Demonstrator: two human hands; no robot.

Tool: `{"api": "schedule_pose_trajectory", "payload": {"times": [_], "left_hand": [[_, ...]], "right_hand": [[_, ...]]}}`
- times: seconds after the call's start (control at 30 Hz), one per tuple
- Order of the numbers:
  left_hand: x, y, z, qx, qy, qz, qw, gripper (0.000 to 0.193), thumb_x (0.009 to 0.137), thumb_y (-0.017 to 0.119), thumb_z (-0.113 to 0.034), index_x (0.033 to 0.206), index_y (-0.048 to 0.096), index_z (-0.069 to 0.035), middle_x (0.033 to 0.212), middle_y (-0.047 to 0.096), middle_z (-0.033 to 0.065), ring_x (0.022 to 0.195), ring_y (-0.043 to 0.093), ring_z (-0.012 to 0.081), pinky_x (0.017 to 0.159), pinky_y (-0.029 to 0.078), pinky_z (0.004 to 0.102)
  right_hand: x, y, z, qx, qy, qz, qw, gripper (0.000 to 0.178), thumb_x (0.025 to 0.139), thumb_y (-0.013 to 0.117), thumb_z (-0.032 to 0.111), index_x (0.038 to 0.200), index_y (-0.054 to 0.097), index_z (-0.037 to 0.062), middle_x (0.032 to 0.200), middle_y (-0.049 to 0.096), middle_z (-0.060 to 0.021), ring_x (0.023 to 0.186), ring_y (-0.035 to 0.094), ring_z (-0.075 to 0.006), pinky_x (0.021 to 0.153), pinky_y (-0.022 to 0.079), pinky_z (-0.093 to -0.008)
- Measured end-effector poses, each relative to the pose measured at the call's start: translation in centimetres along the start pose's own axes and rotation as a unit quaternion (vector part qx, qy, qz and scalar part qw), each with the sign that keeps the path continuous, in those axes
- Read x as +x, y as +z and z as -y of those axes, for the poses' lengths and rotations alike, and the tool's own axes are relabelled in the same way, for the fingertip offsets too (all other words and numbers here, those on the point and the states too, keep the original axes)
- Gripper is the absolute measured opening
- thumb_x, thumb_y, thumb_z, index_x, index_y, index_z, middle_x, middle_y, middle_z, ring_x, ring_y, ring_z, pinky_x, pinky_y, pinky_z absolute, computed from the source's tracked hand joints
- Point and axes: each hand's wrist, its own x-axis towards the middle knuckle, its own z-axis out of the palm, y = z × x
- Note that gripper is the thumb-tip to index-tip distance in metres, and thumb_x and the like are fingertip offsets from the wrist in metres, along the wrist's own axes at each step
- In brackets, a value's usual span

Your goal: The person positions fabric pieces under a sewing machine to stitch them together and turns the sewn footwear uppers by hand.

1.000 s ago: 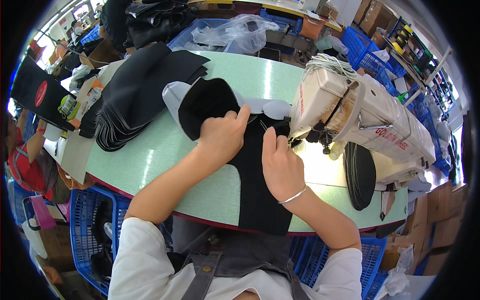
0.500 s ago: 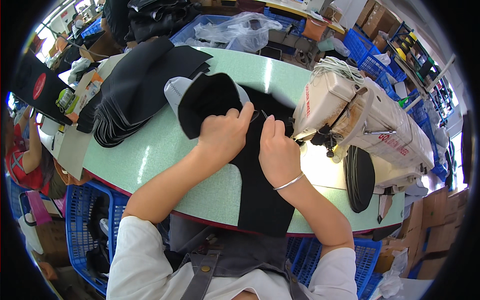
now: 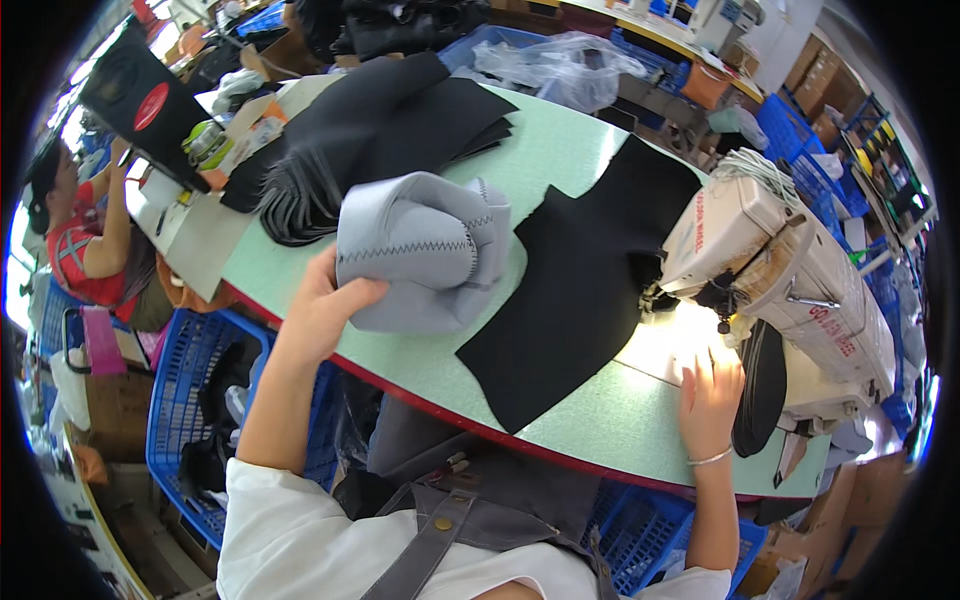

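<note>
My left hand (image 3: 335,300) is closed on the edge of a grey sewn fabric piece (image 3: 410,225), curled into a rounded shape with dark zigzag stitching along its seams. It is held over the left part of the green table (image 3: 300,310). My right hand (image 3: 712,395) lies with fingers stretched out at the lit bed of the sewing machine (image 3: 790,270), beside a stack of black oval pieces (image 3: 765,390). Between my hands a flat black fabric panel (image 3: 580,300) lies on the table, its right edge near the machine's needle area.
A fanned stack of black cut panels (image 3: 370,130) lies at the far left, near a dark box-shaped thing (image 3: 145,110) with a red oval. Blue baskets (image 3: 190,400) stand below the table's front edge. A person in red (image 3: 85,230) sits at the left.
My hands have parted: the left carried the sewn piece left and turned it grey side up; the right moved to the machine bed. The view has swung left, and the black panel lies released.
</note>
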Motion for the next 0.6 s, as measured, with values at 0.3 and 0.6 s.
{"api": "schedule_pose_trajectory", "payload": {"times": [0.3,0.6], "left_hand": [[-5.2,1.6,3.6,-0.482,-0.118,0.119,0.860,0.080,0.055,0.055,-0.003,0.134,0.048,0.009,0.129,0.058,0.0276,0.117,0.058,0.0421,0.106,0.044,0.0469],[-2.6,9.5,1.5,-0.419,0.015,0.298,0.858,0.067,0.070,0.059,-0.008,0.135,0.049,0.007,0.129,0.058,0.0256,0.113,0.062,0.0380,0.101,0.048,0.0420]], "right_hand": [[15.2,-3.0,10.7,0.457,-0.192,0.063,0.866,0.087,0.064,0.073,-0.002,0.145,0.043,0.0075,0.143,0.045,-0.0146,0.133,0.042,-0.0374,0.110,0.037,-0.0439],[16.8,4.6,14.9,0.408,-0.195,0.019,0.892,0.062,0.075,0.065,-0.001,0.136,0.053,0.0049,0.126,0.058,-0.0136,0.114,0.056,-0.0323,0.103,0.043,-0.0411]]}}
